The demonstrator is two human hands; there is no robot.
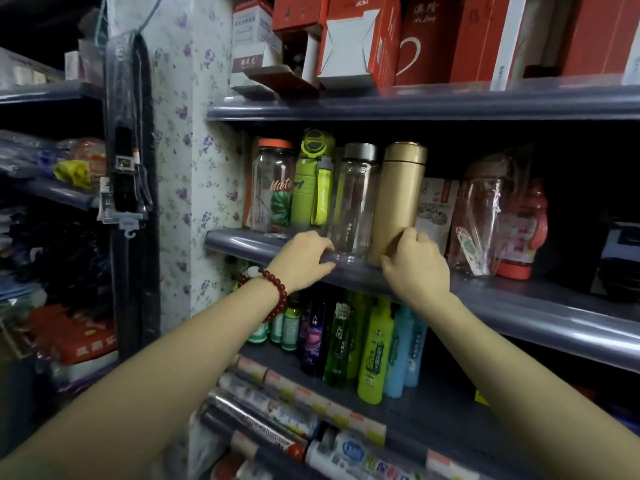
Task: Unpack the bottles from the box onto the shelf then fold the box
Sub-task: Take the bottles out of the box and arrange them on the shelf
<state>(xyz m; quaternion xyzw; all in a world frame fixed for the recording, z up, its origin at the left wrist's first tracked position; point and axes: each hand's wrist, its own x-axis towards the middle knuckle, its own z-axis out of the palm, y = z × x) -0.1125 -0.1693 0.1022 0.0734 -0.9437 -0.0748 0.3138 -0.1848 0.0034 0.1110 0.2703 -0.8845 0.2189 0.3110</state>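
Gold metal sits under my right hand, which clamps the foot of the gold flask; my left hand curls against the clear bottle just beside it. Both stand upright on the shelf, straight ahead of me. Behind, I count four bottles in this row. No box shows.

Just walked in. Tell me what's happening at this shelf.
A person is setting bottles on the middle shelf. The right hand grips the base of a gold flask. The left hand rests at the shelf edge by the foot of a clear glass bottle. A green bottle and an orange-lidded jar stand to their left. No box is in view.
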